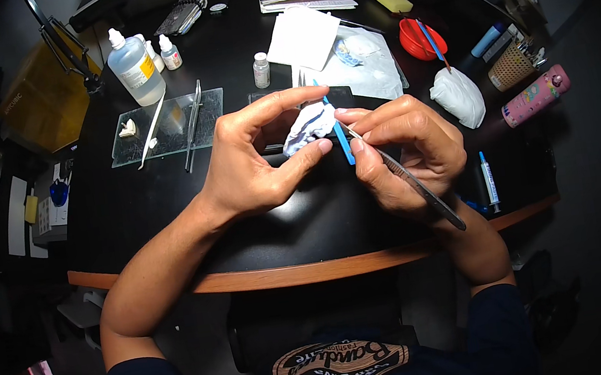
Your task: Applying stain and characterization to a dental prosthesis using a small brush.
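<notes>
A person's left hand (260, 166) pinches one lumpy, white-and-pale-blue moulded piece (306, 129) between thumb and fingers above a black-topped desk (284, 239) with a wood-coloured edge, while the right hand (413, 146) grips one slender grey metal tool (426, 193), its tip at the piece's right side; whether they touch cannot be told. One slim blue strip (348, 152) shows between the hands. At left stand one large clear plastic bottle (137, 72) with a white cap, its liquid level hard to make out, and at least two small white-capped bottles (170, 54). One small clear vial (261, 73) stands farther right. One rectangular glass plate (215, 115) bears a slim white stick (153, 127). One round red bowl (414, 43) holds a blue-handled tool (432, 38); one tan mesh cup (510, 69) holds several pens.
</notes>
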The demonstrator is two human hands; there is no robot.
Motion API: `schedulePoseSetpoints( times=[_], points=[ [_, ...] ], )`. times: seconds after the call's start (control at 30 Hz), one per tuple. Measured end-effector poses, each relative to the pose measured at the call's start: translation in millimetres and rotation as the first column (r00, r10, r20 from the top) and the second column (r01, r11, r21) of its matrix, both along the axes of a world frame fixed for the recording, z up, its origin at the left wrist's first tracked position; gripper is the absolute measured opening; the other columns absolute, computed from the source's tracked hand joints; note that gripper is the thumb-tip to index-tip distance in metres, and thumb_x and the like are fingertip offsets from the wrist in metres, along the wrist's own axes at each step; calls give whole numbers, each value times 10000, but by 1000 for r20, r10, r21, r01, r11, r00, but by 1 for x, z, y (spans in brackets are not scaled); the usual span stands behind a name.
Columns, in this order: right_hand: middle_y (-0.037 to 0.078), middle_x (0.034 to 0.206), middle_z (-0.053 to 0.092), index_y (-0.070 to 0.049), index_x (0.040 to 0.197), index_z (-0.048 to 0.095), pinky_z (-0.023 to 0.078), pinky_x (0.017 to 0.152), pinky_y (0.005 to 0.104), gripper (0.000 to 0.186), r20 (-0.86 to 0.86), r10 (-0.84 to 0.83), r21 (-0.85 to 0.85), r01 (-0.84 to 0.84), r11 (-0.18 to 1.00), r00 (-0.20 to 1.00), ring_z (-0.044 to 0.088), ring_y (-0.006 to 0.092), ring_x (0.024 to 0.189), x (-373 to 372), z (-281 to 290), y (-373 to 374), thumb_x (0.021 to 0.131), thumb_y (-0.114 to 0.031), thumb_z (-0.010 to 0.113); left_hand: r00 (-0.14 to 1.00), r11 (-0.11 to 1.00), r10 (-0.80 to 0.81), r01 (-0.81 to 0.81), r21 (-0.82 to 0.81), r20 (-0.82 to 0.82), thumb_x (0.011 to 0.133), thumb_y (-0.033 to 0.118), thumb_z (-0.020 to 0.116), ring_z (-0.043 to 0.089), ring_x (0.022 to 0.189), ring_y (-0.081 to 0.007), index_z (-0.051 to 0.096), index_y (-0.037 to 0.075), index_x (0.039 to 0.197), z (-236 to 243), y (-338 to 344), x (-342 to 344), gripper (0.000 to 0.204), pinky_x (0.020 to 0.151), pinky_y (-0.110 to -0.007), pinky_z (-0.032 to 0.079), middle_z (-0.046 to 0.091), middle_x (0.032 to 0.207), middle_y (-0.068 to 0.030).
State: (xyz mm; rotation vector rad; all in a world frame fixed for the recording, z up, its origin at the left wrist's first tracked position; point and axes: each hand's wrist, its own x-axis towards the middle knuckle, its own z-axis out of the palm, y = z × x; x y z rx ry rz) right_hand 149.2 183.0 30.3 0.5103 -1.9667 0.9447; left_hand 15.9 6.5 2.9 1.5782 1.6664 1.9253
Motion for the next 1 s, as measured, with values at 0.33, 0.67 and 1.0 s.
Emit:
schedulePoseSetpoints(
  times=[0.33, 0.67, 1.0],
  points=[
    [151, 831, 721, 44, 904, 676, 677, 815, 388, 149, -39, -18, -10, 18, 1000, 999, 776, 245, 796, -2, 1, 1, 790, 123, 732, 921, 980, -161, 192, -55, 354, 941, -53, 664, 697, 1063, -139, 548, -69, 1485, 12, -4, 2, 556, 924, -288, 598, 718, 1227, -159],
    [188, 848, 744, 46, 864, 672, 675, 853, 422, 138, -32, 9, 47, -8, 999, 999, 791, 280, 841, -3, 0, 2, 777, 120, 750, 886, 970, -184, 233, -66, 427, 966, 23, 669, 700, 857, -93, 562, -60, 1475, 13, -6, 0, 528, 820, -263, 617, 743, 1049, -111],
    [191, 836, 745, 52, 874, 662, 676, 836, 426, 141, -67, 0, 51, 3, 999, 998, 792, 292, 840, -4, -3, 1, 793, 129, 748, 747, 929, -248, 365, -68, 617, 968, 89, 663, 761, 1050, -244, 517, -82, 1492, 11, -6, -3, 570, 883, -362, 661, 727, 1205, -218]
  ],
)
